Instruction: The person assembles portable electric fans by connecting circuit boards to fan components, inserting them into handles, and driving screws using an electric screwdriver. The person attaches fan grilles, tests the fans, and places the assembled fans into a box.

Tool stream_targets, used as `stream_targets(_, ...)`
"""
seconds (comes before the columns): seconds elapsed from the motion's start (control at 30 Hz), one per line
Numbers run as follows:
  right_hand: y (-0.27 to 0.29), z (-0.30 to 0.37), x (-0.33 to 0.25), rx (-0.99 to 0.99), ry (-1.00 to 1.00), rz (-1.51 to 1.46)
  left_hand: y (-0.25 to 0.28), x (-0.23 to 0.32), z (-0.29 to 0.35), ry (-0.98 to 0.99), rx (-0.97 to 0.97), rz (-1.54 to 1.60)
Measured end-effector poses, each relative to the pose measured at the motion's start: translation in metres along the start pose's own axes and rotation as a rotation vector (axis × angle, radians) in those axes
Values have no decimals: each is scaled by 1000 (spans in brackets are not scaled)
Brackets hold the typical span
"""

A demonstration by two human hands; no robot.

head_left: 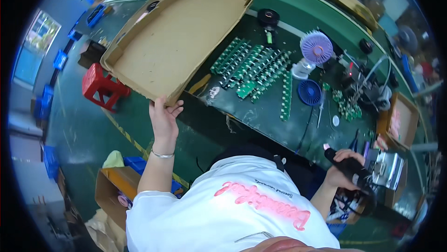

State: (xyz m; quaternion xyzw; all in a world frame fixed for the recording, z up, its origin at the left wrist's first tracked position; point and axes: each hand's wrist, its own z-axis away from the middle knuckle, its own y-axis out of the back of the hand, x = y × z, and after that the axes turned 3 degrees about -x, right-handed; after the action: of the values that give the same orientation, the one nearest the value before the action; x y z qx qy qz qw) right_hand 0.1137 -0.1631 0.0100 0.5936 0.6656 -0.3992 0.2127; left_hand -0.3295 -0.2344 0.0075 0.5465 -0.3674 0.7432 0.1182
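Note:
The fingers of my left hand (165, 116) are closed on the near corner of a large shallow cardboard tray (181, 33). It sits tilted at the left end of the workbench, its bare bottom facing up. On the right, my right hand (344, 170) wraps around a long black object (334, 155) with a pale tip, perhaps a handheld tool; its exact kind I cannot make out. Rows of green circuit boards (253, 68) lie on the green bench (247, 112), just right of the tray. One board strip (286, 96) lies apart from them.
A purple fan (316, 47), a blue fan head (309, 92) and a black fan (268, 18) are on the bench. Small boards with wires (349, 107) lie farther right, near a cardboard box (402, 121). A red stool (103, 87) stands on the floor at left.

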Motion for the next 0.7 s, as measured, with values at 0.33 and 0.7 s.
stream_targets(0.33, -28, 5, 10, -131, 8, 87, 20, 34, -108, -336, 51, 619)
stream_targets(0.7, -4, -15, 26, -194, -86, 390, 13, 17, -275, -1151, -29, -1547)
